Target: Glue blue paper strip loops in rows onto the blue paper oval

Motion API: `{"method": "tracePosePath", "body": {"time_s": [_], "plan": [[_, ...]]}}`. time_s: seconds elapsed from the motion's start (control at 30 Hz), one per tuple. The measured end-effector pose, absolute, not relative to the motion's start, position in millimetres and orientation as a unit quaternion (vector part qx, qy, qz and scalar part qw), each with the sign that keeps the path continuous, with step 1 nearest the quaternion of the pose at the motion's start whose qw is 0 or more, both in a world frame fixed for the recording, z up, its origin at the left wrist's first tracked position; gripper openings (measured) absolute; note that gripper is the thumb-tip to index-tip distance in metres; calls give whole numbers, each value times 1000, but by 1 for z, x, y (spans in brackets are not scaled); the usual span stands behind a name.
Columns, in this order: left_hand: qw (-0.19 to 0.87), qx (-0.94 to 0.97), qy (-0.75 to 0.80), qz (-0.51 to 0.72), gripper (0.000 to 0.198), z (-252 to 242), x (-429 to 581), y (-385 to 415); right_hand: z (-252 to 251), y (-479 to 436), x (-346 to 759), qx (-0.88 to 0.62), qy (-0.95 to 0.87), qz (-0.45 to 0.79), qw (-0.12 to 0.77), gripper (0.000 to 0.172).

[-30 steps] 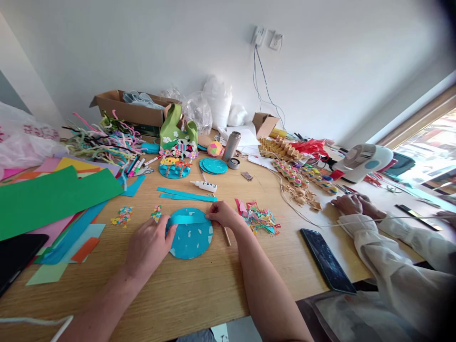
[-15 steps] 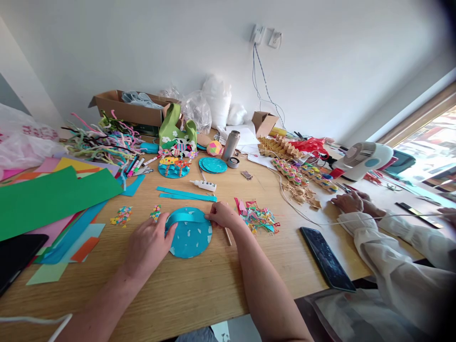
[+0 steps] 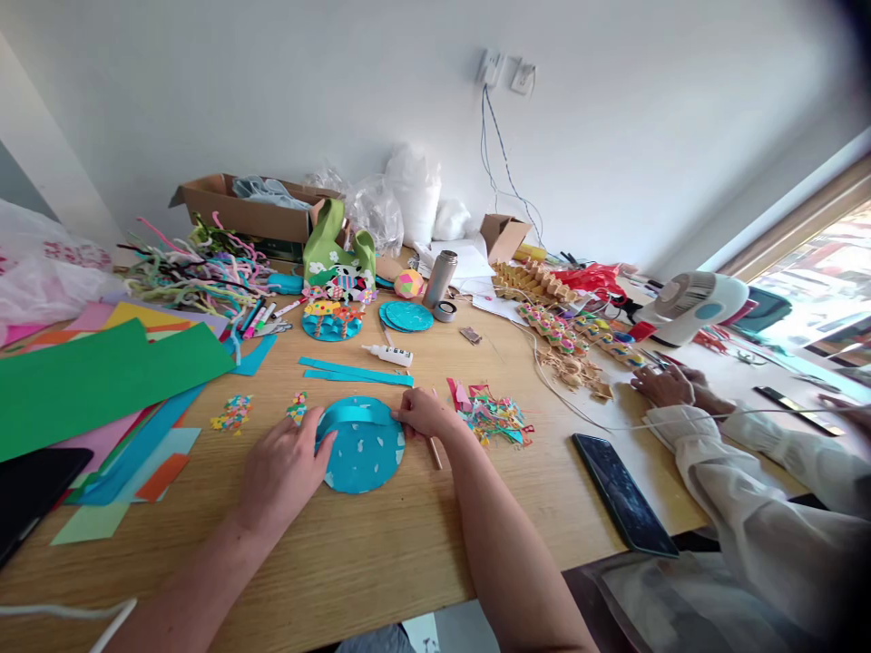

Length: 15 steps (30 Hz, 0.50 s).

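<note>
On the table lies a blue paper disc (image 3: 367,462) dotted with small pale patches. A blue paper strip (image 3: 357,414) arches over its upper part. My left hand (image 3: 289,458) pinches the strip's left end at the disc's edge. My right hand (image 3: 425,415) grips the other end at the right edge, its fingertips partly hidden. Beside my right hand a thin stick (image 3: 435,452) lies on the wood. Beyond the disc are more blue paper strips (image 3: 357,373) and a white glue bottle (image 3: 389,354) on its side. Small colourful paper bits (image 3: 297,406) lie near my left hand.
Coloured paper sheets (image 3: 102,372) cover the left side. Paper scraps (image 3: 500,417) and a phone (image 3: 622,490) lie to the right, near a co-worker's hands (image 3: 663,385). A steel flask (image 3: 442,277) stands behind. A white cable (image 3: 564,394) crosses the table.
</note>
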State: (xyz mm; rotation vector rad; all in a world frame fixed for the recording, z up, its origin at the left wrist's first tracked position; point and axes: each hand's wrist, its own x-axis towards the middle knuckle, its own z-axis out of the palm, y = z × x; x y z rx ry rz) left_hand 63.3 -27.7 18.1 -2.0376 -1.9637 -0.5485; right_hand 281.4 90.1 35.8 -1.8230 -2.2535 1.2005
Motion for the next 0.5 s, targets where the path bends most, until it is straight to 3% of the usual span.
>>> {"method": "tracePosePath", "body": {"time_s": [0.5], "plan": [[138,-711,-667,-176,29,18,62,-28,35,90,281,-579,-718,386,-1,20]]}}
